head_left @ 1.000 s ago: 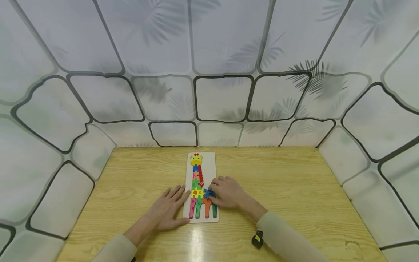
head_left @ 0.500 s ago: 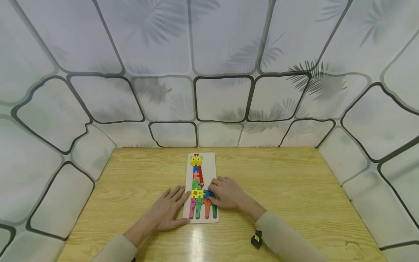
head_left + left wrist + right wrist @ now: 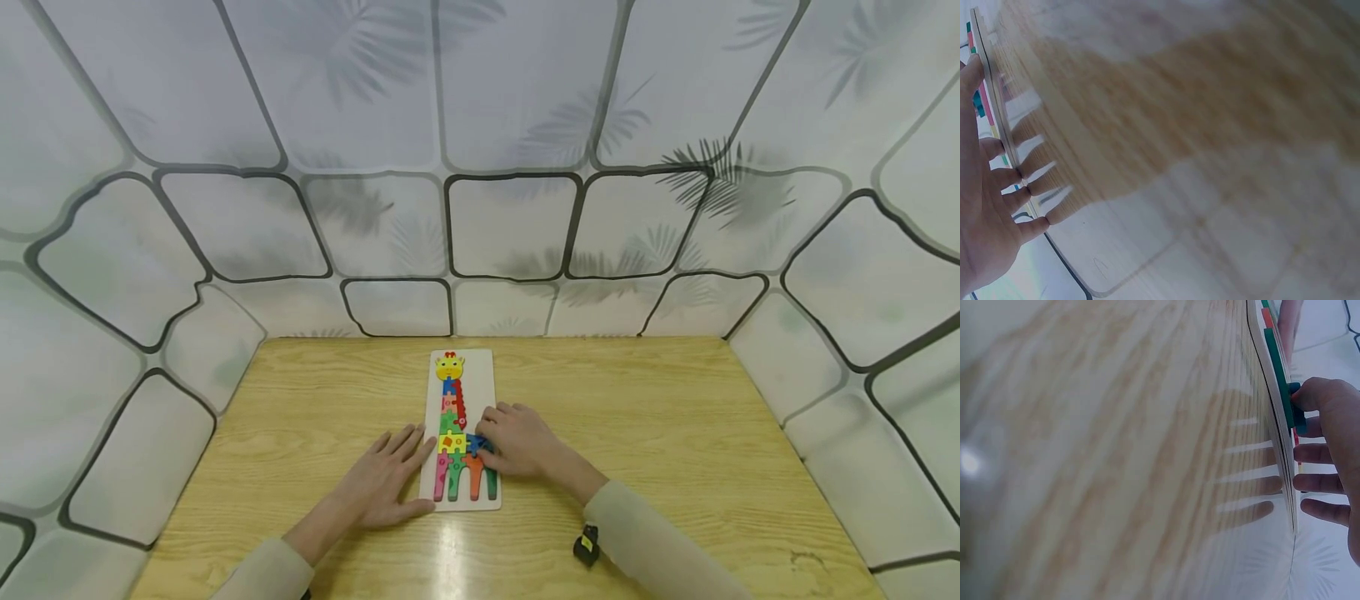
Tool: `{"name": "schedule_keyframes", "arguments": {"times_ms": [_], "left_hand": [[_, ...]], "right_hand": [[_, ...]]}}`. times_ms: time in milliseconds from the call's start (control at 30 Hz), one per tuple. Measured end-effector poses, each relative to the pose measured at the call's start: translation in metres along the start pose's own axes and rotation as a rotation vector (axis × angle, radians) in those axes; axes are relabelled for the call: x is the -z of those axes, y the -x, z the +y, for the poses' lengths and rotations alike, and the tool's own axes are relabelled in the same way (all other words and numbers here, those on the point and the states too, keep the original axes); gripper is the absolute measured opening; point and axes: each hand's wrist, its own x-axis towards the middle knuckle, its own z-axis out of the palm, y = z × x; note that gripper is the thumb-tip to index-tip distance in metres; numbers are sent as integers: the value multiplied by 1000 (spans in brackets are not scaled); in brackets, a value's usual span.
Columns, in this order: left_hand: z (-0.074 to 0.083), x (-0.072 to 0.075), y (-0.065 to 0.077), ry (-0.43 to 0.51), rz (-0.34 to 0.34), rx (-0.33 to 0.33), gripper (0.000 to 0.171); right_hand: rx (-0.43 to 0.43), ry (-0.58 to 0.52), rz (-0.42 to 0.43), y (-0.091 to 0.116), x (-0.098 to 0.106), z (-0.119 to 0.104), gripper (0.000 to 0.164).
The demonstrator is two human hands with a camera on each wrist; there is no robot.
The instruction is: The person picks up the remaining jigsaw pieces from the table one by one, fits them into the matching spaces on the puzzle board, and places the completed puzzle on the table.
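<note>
A pale giraffe puzzle board (image 3: 480, 383) lies lengthwise on the table. Its coloured pieces run from a yellow giraffe head (image 3: 450, 367) at the far end, down the neck, to pink, green, orange and dark green legs at the near end. My right hand (image 3: 522, 442) pinches a blue puzzle piece (image 3: 476, 444) between thumb and index finger, right of the yellow body piece (image 3: 452, 442). In the right wrist view the blue piece (image 3: 1299, 412) stands proud of the dark green leg. With fingers spread, my left hand (image 3: 386, 479) rests along the board's left edge.
The wooden table (image 3: 637, 400) meets a pale patterned curtain (image 3: 502, 225) at the back and both sides. A black strap-like item (image 3: 587, 546) hangs by the right sleeve.
The blue piece has turned slightly and lies closer against the yellow body piece. My right hand and forearm have shifted a touch left. My left hand has stayed still.
</note>
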Motion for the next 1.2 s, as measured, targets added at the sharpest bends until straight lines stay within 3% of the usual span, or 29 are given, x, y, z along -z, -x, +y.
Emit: {"name": "schedule_keyframes", "arguments": {"times_ms": [1200], "left_hand": [[0,1,0,-12,-8,2,96]], "right_hand": [[-23,-44,-17,-2,1,0,32]]}}
